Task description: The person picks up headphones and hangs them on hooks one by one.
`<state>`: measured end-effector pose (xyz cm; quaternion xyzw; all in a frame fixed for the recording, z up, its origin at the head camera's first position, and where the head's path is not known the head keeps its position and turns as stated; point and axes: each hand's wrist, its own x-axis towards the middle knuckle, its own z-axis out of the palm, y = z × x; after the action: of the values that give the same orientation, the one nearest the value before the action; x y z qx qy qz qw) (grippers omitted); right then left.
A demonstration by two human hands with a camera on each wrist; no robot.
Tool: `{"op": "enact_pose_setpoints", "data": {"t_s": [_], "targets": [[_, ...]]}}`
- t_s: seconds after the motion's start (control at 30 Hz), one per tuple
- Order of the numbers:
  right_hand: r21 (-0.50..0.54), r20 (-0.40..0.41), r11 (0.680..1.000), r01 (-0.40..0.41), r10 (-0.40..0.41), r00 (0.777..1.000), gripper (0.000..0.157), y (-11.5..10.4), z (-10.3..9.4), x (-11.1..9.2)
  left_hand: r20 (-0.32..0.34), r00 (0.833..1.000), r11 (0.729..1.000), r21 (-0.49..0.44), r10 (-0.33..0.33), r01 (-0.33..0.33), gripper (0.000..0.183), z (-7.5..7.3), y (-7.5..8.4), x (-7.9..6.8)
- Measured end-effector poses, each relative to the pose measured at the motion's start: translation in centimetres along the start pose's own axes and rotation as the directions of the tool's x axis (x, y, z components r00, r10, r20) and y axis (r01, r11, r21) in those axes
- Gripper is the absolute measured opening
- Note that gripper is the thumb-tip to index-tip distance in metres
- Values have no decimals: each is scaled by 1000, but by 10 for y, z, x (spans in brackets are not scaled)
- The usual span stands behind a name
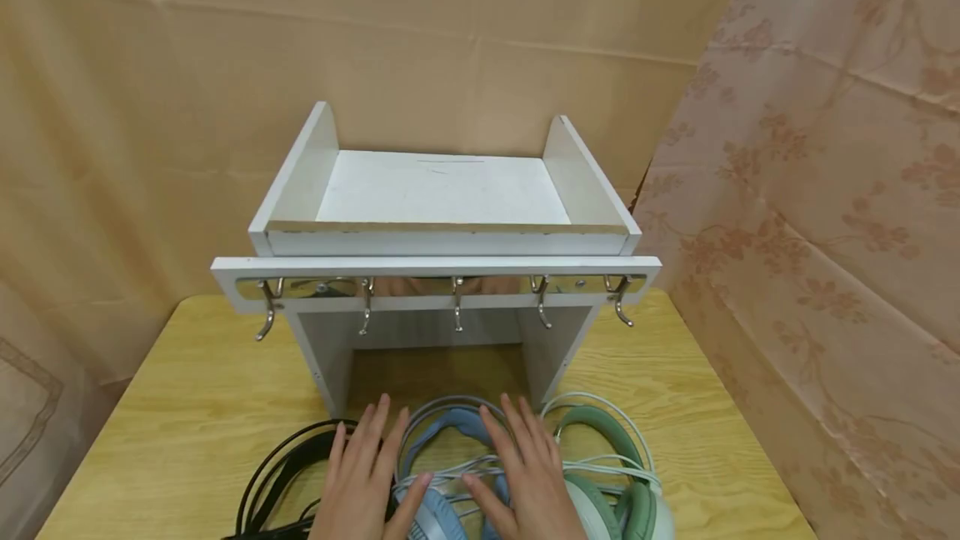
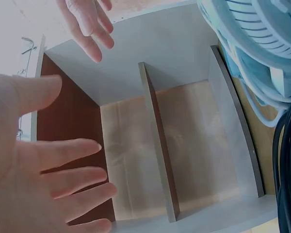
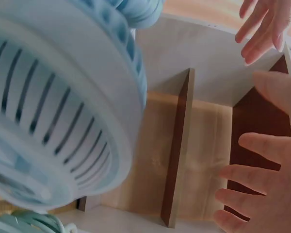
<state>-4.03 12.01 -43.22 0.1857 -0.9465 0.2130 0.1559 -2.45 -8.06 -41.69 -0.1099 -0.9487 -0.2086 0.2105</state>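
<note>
Both hands hover at the front of the table over three pairs of headphones, fingers spread and holding nothing. My left hand [image 1: 363, 477] is between the black headphones [image 1: 296, 458] and the blue headphones [image 1: 459, 420], overlapping both in the head view. Across from it, my right hand [image 1: 531, 477] overlaps the blue pair and the green-and-white headphones [image 1: 626, 432]. Pale cables lie tangled across the blue and green pairs. In the right wrist view, a slotted light-blue ear cup [image 3: 63, 107] looms close to the camera. The lower parts of all three pairs are cut off by the head view's bottom edge.
A white shelf unit [image 1: 450, 242] stands behind the hands on the wooden table [image 1: 172, 407]. Along its front runs a rail with several metal hooks [image 1: 458, 307]. Beige cloth [image 1: 450, 40] hangs behind, and flowered cloth [image 1: 825, 215] borders the right side.
</note>
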Motion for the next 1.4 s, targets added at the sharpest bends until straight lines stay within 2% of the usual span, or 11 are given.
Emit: {"op": "enact_pose_setpoints", "data": {"t_s": [0.17,0.4,0.5,0.67,0.77,0.87,1.03,1.13,1.27,1.37,1.4], "targets": [[94,-47,996,-13,17,999,63,0,-2,1,-160,986,998,-39,51,-58,50,-2,-3,1],[122,-69,992,-33,42,997,56,1,-4,1,-366,929,985,-136,54,-110,30,-10,-6,6],[124,-52,991,-56,62,997,54,0,-5,0,-400,916,984,-151,28,-96,33,-16,-6,8],[113,-62,992,-55,62,996,50,-1,-5,-1,-461,884,985,-173,-76,-5,15,-29,-4,10],[107,-69,993,-50,58,996,48,-2,-4,-1,-484,867,978,-208,-119,18,8,-37,-5,11],[111,-55,992,-60,67,996,46,-2,-4,-1,-511,849,973,-233,-132,11,8,-43,-9,12],[111,2,990,-86,86,996,42,-2,-5,-3,-578,807,968,-249,-123,-31,14,-49,-18,15],[97,13,993,-69,68,998,42,-1,-5,-4,-568,813,974,-225,-129,-3,18,-56,-20,16],[90,-11,995,-37,39,999,43,-1,-5,-5,-621,778,978,-203,-97,-40,32,-62,-24,22],[101,-3,994,-48,49,999,42,-2,-7,-5,-692,720,976,-191,-58,-105,43,-63,-28,30],[104,6,993,-57,56,998,42,-2,-7,-5,-704,709,976,-187,-53,-113,42,-64,-29,32]]}}
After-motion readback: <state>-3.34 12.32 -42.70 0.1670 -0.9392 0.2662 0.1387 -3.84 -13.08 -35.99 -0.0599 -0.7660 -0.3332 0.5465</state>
